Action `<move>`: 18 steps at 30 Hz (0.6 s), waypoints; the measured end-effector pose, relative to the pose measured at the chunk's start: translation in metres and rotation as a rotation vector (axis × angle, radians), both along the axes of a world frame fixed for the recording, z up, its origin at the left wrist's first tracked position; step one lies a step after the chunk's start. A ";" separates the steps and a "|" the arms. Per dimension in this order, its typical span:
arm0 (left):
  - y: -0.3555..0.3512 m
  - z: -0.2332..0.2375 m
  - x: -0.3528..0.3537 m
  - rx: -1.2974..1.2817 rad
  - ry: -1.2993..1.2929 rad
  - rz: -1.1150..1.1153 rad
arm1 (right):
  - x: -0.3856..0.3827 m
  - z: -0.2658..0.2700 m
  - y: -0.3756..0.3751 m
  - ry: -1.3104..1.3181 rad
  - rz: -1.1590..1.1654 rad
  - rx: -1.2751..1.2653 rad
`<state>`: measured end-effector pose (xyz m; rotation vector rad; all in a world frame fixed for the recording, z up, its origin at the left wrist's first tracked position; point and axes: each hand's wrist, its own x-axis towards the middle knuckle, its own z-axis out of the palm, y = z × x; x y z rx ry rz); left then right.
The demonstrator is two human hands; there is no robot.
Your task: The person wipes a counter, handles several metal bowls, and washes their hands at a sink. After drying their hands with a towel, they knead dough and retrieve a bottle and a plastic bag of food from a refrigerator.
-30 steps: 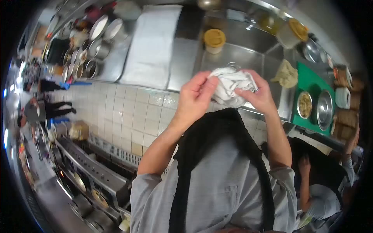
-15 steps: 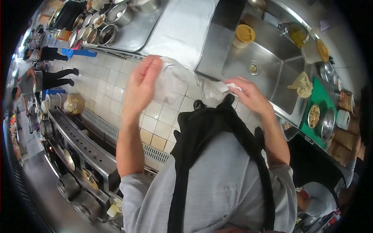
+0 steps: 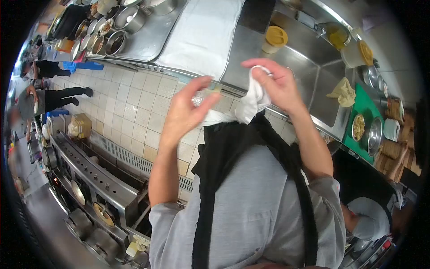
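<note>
Between my hands, in front of the black apron (image 3: 228, 139), hangs a white cloth (image 3: 254, 101). My right hand (image 3: 280, 85) pinches its upper end near the sink edge. The cloth's lower part runs left across the apron's top. My left hand (image 3: 183, 110) is just above that left part, thumb and fingers apart, with nothing visible between them. A larger white cloth (image 3: 197, 38) lies flat on the steel counter beyond.
A steel sink (image 3: 307, 67) with a yellow-lidded tub (image 3: 274, 39) is at the upper right, beside a green board (image 3: 360, 107) with bowls. Stoves (image 3: 96, 175) stand at left. One co-worker (image 3: 365, 217) is at lower right; others stand far left.
My left hand has let go of the cloth and moved right and down. My right hand has risen slightly with the cloth, which is now bunched and hanging rather than stretched between both hands.
</note>
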<state>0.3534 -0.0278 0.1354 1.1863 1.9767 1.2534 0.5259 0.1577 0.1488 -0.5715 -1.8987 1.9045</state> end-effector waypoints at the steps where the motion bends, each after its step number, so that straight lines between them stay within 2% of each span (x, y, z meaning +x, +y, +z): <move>1: 0.012 -0.007 0.011 0.156 -0.219 -0.045 | -0.010 0.003 -0.007 0.050 0.077 0.056; 2: 0.018 -0.004 0.017 0.157 -0.220 -0.044 | -0.018 0.000 -0.015 0.112 0.100 0.027; 4: 0.026 0.007 0.022 0.006 -0.485 -0.240 | -0.025 0.001 -0.019 0.087 0.124 0.077; 5: 0.028 0.012 0.020 0.008 -0.485 -0.250 | -0.026 0.002 -0.019 0.063 0.143 0.125; 7: 0.026 0.018 0.017 -0.053 -0.627 -0.141 | -0.020 0.001 -0.016 0.026 0.110 0.141; 9: 0.028 0.017 0.011 -0.048 -0.590 -0.114 | -0.012 -0.001 -0.013 0.032 0.017 -0.029; 11: 0.034 0.026 0.005 -0.003 -0.766 -0.001 | -0.003 -0.003 -0.007 0.027 -0.009 -0.011; 13: 0.036 0.033 0.005 0.044 -0.829 0.010 | 0.006 -0.007 -0.007 0.066 -0.168 0.218; 14: 0.037 0.035 0.006 0.097 -0.863 0.031 | 0.012 -0.009 -0.007 0.068 -0.181 0.223; 16: 0.040 0.047 0.009 0.142 -0.878 0.056 | 0.022 -0.013 -0.006 0.112 -0.240 0.415; 18: 0.043 0.055 0.016 0.152 -0.878 0.039 | 0.030 -0.009 -0.013 0.098 -0.247 0.414</move>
